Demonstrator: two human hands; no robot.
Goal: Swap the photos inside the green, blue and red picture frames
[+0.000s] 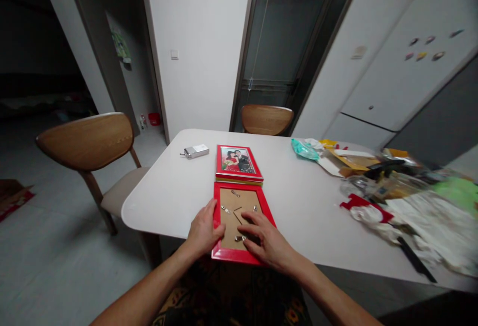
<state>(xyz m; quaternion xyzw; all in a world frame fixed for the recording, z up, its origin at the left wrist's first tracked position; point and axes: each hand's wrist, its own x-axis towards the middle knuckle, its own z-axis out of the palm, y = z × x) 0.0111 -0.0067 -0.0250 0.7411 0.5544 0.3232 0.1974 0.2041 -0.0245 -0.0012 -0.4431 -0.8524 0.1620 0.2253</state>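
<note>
A pale-walled room with a dark glazed door surrounds a white bench (179, 186), its right side heaped with loose packaging (421, 211) and a wooden chair (267, 119) standing at the far edge. The red backing-up frame (267, 211) lies at the near edge of the bench, its closest side seeming to reach slightly past it, just in front of a picture frame (239, 161) that faces up on a small stack. The left grip (204, 229) grasps the frame's left border, thumb over the brown backing board (231, 226); the right grip (263, 239) is loose, fingers spread over the board, thumb by the lower metal clip (241, 239). Whether it presses on that clip cannot be told. The step looks like working the clips that hold the board, and it would go best with the left border kept pinned, so the frame cannot twist. Turning each clip with a fingertip, flat to the board, should be safer than prying upward, which could bend the metal or scratch the red moulding. Sliding the frame fully onto the bench would give firmer support, and an even palm on the board should stop it shifting while a clip turns.
</note>
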